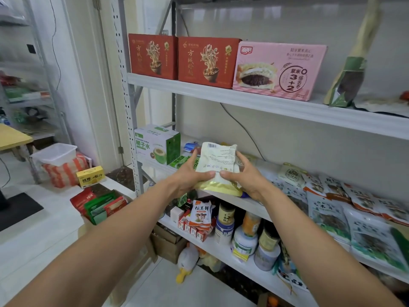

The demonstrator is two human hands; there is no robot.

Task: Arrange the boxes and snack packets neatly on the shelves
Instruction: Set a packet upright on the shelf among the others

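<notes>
A coconut water box stands at the middle shelf's left end. Just right of it, the left hand grips a pale snack packet above the shelf's front edge, and the right hand clamps its other side.

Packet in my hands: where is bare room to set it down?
Clearest: the top shelf gap between the pink box and the green bag. The middle shelf shows a small bare patch left of the beige pouch; its right end is crowded with packets.
</notes>
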